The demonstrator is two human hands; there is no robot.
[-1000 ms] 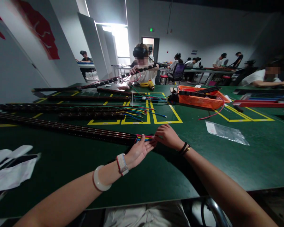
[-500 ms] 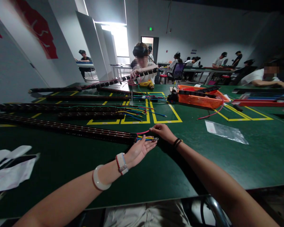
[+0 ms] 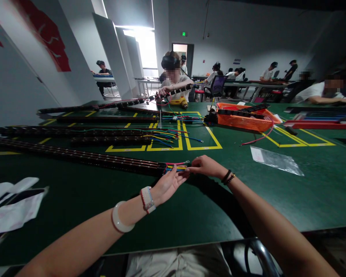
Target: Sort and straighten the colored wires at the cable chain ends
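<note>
A long black cable harness [image 3: 103, 159] runs from the left edge to the middle of the green table [image 3: 173, 215]. Yellow and blue wires [image 3: 178, 168] come out of its right end and lie across the fingers of my left hand [image 3: 170, 182], whose thumb presses on them from above. My right hand [image 3: 206, 166] pinches the tips of these wires, hiding their ends. Just above them, a red wire [image 3: 177, 163] with a metal ring terminal lies loose, held by neither hand.
More black harnesses [image 3: 69, 132] with coloured wire ends lie beyond. An orange basket [image 3: 242, 122] stands at the back right, with a clear plastic bag [image 3: 276, 161] nearer. White papers [image 3: 14, 207] lie at left. A person [image 3: 175, 77] opposite handles another harness.
My right hand has let go of the red wire and moved slightly down and right to the tips of the yellow and blue wires. My left hand stays in place.
</note>
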